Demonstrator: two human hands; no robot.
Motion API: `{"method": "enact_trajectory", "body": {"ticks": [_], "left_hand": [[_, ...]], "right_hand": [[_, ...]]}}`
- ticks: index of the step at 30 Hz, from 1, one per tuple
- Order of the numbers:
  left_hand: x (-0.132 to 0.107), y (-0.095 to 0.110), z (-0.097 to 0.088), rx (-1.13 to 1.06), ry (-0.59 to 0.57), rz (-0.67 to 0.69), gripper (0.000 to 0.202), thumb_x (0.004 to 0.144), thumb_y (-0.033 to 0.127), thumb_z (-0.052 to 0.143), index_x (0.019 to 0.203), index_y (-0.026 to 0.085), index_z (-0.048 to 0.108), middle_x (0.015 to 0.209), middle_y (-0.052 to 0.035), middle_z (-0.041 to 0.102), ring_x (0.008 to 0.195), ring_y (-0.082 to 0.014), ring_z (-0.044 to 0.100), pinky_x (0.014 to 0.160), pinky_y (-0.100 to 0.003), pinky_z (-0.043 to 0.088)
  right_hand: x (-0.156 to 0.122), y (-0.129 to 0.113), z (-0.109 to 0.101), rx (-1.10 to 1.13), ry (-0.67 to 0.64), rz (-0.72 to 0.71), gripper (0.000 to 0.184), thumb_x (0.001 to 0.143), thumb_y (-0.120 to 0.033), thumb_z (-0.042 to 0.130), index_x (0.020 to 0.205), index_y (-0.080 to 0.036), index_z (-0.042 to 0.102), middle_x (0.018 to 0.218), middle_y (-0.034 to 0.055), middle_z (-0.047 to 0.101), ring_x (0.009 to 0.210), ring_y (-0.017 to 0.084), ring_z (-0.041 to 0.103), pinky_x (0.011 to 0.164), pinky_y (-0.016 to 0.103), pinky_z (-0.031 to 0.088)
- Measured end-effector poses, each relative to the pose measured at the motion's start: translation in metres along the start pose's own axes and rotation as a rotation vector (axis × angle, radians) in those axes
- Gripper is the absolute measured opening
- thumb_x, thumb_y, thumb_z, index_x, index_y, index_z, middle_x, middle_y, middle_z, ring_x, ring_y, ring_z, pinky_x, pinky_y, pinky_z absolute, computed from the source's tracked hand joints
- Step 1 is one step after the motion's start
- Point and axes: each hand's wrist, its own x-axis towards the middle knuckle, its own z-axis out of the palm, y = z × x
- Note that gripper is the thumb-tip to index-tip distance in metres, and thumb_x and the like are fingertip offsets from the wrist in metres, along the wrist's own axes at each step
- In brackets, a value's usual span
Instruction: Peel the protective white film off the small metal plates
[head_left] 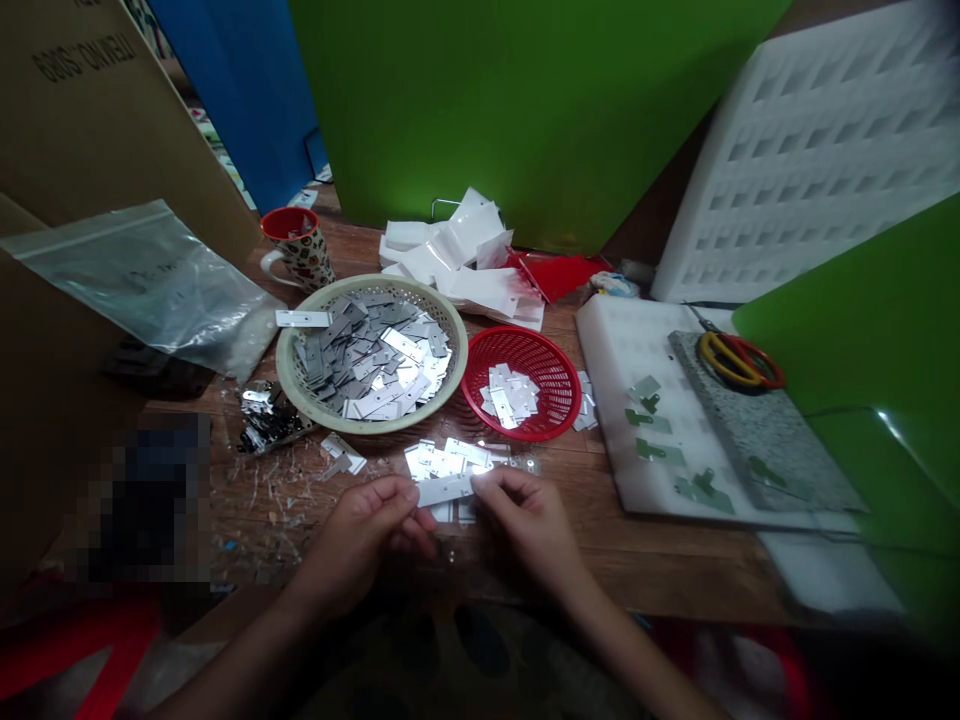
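A flat silver metal plate (444, 490) with small holes is held level between my two hands, above the near part of the table. My left hand (379, 515) pinches its left end, and my right hand (521, 515) pinches the right end with thumb and fingertips. Just beyond and below lies a loose pile of similar metal plates (431, 460). A cream basket (457, 370) behind it is heaped with more of these plates. To its right, a red basket (562, 400) has a smaller heap inside.
A patterned mug (304, 255) and a plastic bag (165, 285) stand back left. Dark metal parts (266, 415) lie left of the cream basket. At right, a white foam block (607, 400) carries green pieces, a grey slab (780, 450) and scissors (739, 360). White papers (465, 250) lie behind.
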Motion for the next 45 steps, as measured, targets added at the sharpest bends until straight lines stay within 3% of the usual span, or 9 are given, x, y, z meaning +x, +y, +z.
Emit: {"method": "enact_trajectory", "body": {"ticks": [5,10,14,20,25,32,35,40,45], "left_hand": [[-0.008,0.020,-0.017,0.418,0.142,0.131,0.028,0.082,0.043,0.061,0.075,0.017,0.067,0.056,0.0020,0.057,0.043,-0.0079,0.043,0.045,-0.019,0.031],[-0.024,0.081,-0.034,0.653,0.267,0.399,0.016,0.077,0.035,0.067,0.081,0.021,0.073,0.076,-0.0036,0.070,0.067,-0.0163,0.057,0.058,-0.022,0.040],[-0.009,0.127,-0.041,0.877,0.344,0.625,0.013,0.075,0.028,0.069,0.085,0.022,0.075,0.086,-0.0051,0.072,0.076,-0.0201,0.059,0.068,-0.026,0.039],[0.052,0.146,-0.028,1.175,0.095,0.575,0.009,0.071,0.024,0.068,0.078,0.020,0.073,0.081,-0.0075,0.069,0.072,-0.0222,0.056,0.069,-0.030,0.036],[0.088,0.173,-0.026,1.286,0.151,0.618,0.023,0.067,0.022,0.068,0.090,0.020,0.070,0.099,-0.0090,0.065,0.092,-0.0265,0.055,0.079,-0.031,0.037],[0.095,0.235,-0.055,1.535,0.263,0.403,0.023,0.066,0.022,0.068,0.089,0.016,0.068,0.088,-0.0088,0.068,0.079,-0.0231,0.058,0.074,-0.031,0.040],[0.090,0.234,-0.061,1.654,0.282,0.302,0.030,0.064,0.027,0.071,0.092,0.016,0.069,0.093,-0.0103,0.070,0.081,-0.0240,0.060,0.074,-0.031,0.042],[0.090,0.206,-0.062,1.847,0.340,0.243,0.055,0.059,0.044,0.075,0.101,0.010,0.067,0.113,-0.0235,0.063,0.102,-0.0382,0.057,0.079,-0.037,0.044],[0.092,0.200,-0.067,1.959,0.320,0.203,0.044,0.074,0.050,0.063,0.097,0.012,0.068,0.101,-0.0202,0.069,0.090,-0.0330,0.064,0.073,-0.034,0.045]], "right_hand": [[0.008,0.017,0.001,-0.163,0.023,-0.080,0.032,0.084,-0.040,0.058,0.065,-0.015,0.065,0.061,0.0013,0.060,0.060,0.015,0.053,0.057,0.025,0.041],[0.010,0.026,-0.008,-0.389,0.024,-0.235,0.026,0.089,-0.037,0.055,0.083,-0.018,0.072,0.080,0.0055,0.072,0.075,0.020,0.065,0.070,0.030,0.049],[0.004,0.025,-0.020,-0.449,0.050,-0.281,0.024,0.089,-0.038,0.056,0.089,-0.020,0.072,0.085,0.0065,0.074,0.077,0.023,0.068,0.072,0.031,0.051],[-0.003,0.027,-0.026,-0.468,0.013,-0.272,0.027,0.090,-0.039,0.053,0.083,-0.021,0.071,0.077,0.0046,0.072,0.070,0.022,0.067,0.067,0.030,0.051],[-0.008,0.026,-0.026,-0.454,-0.012,-0.280,0.028,0.091,-0.039,0.052,0.079,-0.021,0.069,0.075,0.0041,0.070,0.069,0.021,0.066,0.067,0.029,0.050],[-0.009,0.028,-0.033,-0.409,-0.029,-0.271,0.028,0.091,-0.041,0.052,0.080,-0.021,0.070,0.075,0.0039,0.070,0.070,0.020,0.066,0.067,0.026,0.050],[-0.009,0.029,-0.034,-0.397,-0.051,-0.269,0.029,0.091,-0.041,0.052,0.078,-0.022,0.069,0.073,0.0029,0.069,0.068,0.018,0.065,0.066,0.024,0.049],[-0.007,0.025,-0.033,-0.387,-0.075,-0.227,0.029,0.090,-0.042,0.053,0.079,-0.022,0.070,0.076,0.0027,0.070,0.072,0.018,0.066,0.069,0.022,0.049],[-0.005,0.025,-0.031,-0.377,-0.090,-0.190,0.028,0.089,-0.044,0.054,0.080,-0.023,0.070,0.078,0.0018,0.070,0.073,0.017,0.067,0.071,0.022,0.048]]}}
